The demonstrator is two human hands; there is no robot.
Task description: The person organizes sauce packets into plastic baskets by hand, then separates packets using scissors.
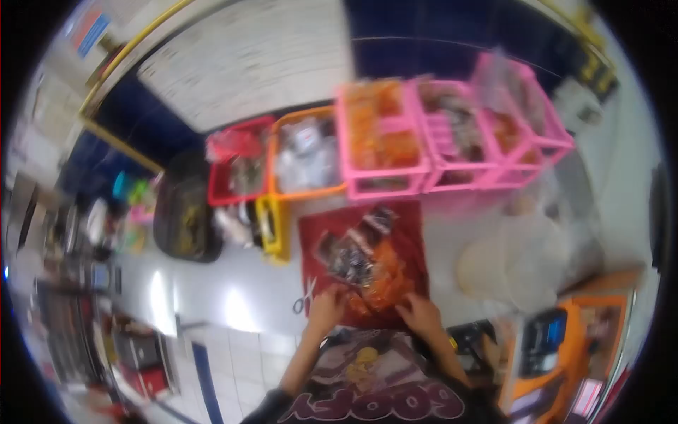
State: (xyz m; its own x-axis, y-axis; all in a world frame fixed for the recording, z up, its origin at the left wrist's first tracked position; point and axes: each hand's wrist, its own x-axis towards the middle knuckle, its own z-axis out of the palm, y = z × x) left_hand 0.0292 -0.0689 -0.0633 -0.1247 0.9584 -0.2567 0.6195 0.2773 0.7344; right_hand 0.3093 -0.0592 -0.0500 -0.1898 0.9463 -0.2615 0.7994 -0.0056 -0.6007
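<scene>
My left hand is at the lower left of a pile of orange packets, its fingers curled and blurred; whether it grips anything cannot be made out. On the pile's lower right, my right hand has its fingers reaching in, apart, at the edge of the orange packets. Dark and clear shiny packets lie against the orange ones, farther from me. All of these rest on a dark red mat. Scissors lie beside the left hand, at the mat's left edge.
Behind the mat stand pink baskets with packets, an orange-rimmed basket and a red basket. A yellow holder and a black bin are left. Right are a whitish tub and an orange machine.
</scene>
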